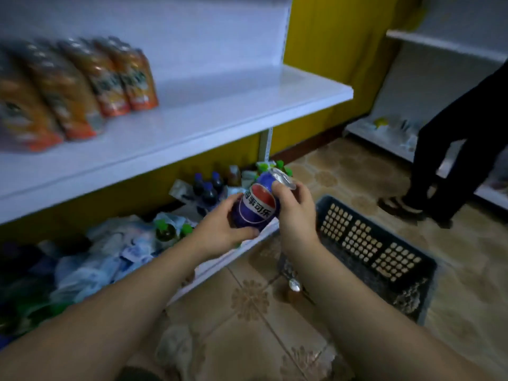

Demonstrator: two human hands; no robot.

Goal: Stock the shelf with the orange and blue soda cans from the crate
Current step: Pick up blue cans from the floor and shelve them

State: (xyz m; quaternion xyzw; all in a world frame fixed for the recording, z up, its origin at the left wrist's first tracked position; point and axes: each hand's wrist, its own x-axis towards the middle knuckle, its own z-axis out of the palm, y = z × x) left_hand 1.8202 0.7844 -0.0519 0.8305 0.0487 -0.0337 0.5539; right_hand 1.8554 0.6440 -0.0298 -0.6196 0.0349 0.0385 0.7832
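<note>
I hold one blue soda can (pixel 257 207) in both hands, tilted, its silver top pointing up and right. My left hand (pixel 222 229) grips its lower body from the left; my right hand (pixel 295 209) wraps its upper end. The can hangs below the white shelf (pixel 220 111) and left of the dark crate (pixel 365 248) on the floor. Several orange soda cans (pixel 90 83) stand in a row at the shelf's left, blurred. One can top (pixel 294 285) shows inside the crate's near corner.
The bottom shelf (pixel 220 259) holds bottles with blue and green caps and plastic bags. A person in dark trousers (pixel 453 149) stands at the right by another white shelf unit (pixel 398 138). The floor is patterned tile; the wall is yellow.
</note>
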